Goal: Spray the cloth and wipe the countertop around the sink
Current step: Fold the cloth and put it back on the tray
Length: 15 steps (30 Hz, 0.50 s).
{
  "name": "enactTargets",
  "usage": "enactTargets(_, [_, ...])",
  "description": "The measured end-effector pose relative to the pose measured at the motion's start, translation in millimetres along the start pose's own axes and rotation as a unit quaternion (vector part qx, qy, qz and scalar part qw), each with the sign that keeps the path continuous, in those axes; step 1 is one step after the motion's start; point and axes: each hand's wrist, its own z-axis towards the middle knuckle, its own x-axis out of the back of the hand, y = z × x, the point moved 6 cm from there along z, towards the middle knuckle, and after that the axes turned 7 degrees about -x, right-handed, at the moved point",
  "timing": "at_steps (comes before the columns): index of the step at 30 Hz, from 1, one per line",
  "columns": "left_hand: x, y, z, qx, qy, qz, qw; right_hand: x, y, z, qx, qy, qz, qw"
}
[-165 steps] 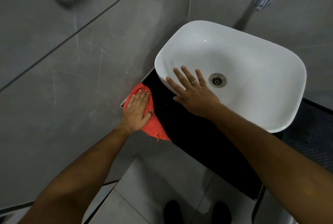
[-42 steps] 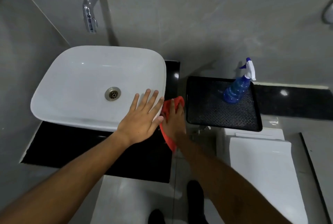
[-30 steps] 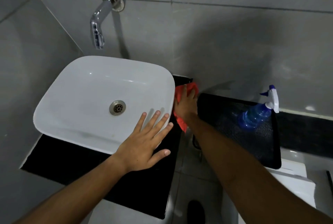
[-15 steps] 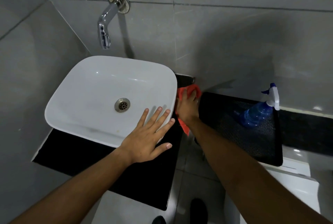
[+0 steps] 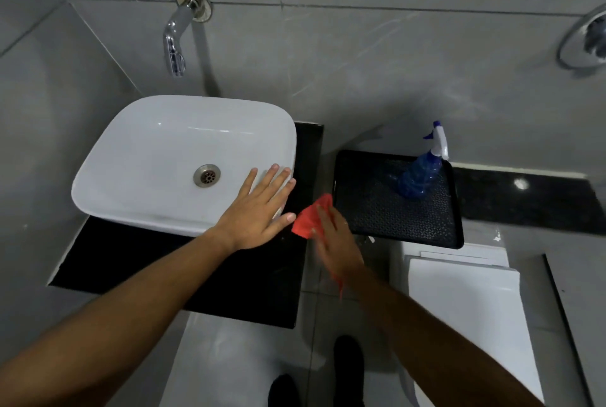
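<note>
A white basin sink sits on a black countertop. My left hand lies flat, fingers spread, on the sink's front right rim. A red cloth is under my right hand at the countertop's right edge, just right of the sink; part of the cloth hangs below my wrist. The right hand is blurred. A blue spray bottle stands on a black tray to the right, apart from both hands.
A chrome tap juts from the grey tiled wall above the sink. A white toilet cistern stands below the tray. A black ledge runs right along the wall. My shoes are on the pale floor.
My right hand has pulled the red cloth from the back corner by the wall toward me along the counter's right strip. The left hand stays on the sink rim. The view shifted.
</note>
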Motion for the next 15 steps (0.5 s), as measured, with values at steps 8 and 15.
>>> enactTargets(8, [35,37,91,0.154,-0.035,-0.381,0.911,67,-23,-2,0.022,0.073,0.123,0.989])
enactTargets(15, [88,50,125,-0.051,-0.008,-0.249,0.967,154,7,21,0.033,0.174,0.192,0.965])
